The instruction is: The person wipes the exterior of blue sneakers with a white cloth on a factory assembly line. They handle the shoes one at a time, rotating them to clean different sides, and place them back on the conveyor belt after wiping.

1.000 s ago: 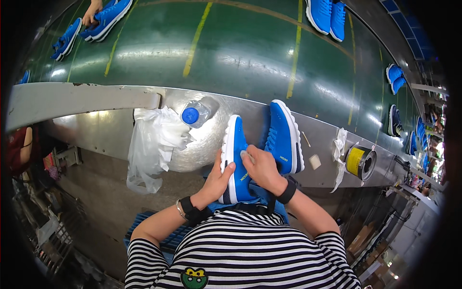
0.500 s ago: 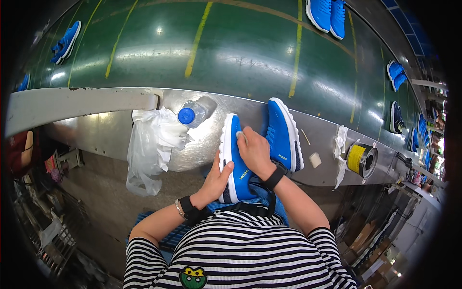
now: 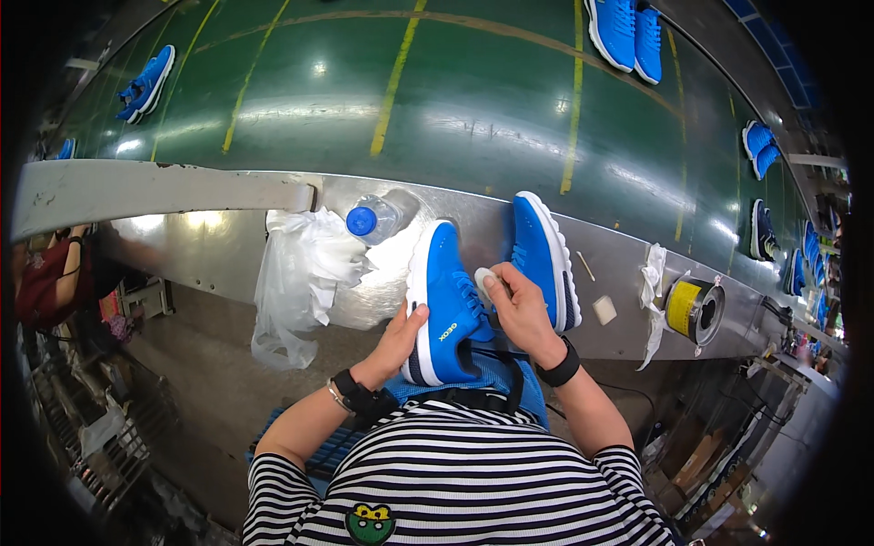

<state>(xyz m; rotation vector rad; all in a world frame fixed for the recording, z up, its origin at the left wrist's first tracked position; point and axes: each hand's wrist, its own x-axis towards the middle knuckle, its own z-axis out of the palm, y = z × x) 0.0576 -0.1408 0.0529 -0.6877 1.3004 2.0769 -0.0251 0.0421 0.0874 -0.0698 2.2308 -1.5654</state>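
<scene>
My left hand (image 3: 398, 341) grips the side of a blue shoe (image 3: 439, 314) with a white sole, its thumb against the sole edge. The shoe's toe points away from me, and its heel is near my lap. Between the thumb and fingers of my right hand (image 3: 526, 317) is a small white wad (image 3: 483, 277), just right of the shoe's laces; I cannot tell if it is cloth or cotton. A second blue shoe (image 3: 537, 259) rests on the metal ledge (image 3: 628, 264), beyond my right hand and partly hidden by it.
On the ledge lie a plastic bottle (image 3: 381, 218) with a blue cap, a white plastic bag (image 3: 305, 273), a thin stick (image 3: 585, 266), a whitish block (image 3: 604, 310) and a yellow-labelled tin (image 3: 694, 309). More blue shoes (image 3: 624, 36) sit on the green conveyor belt (image 3: 455, 100).
My right hand has moved right with the white wad, off the shoe's upper to beside it. The held shoe has turned slightly, showing more of its laces and opening.
</scene>
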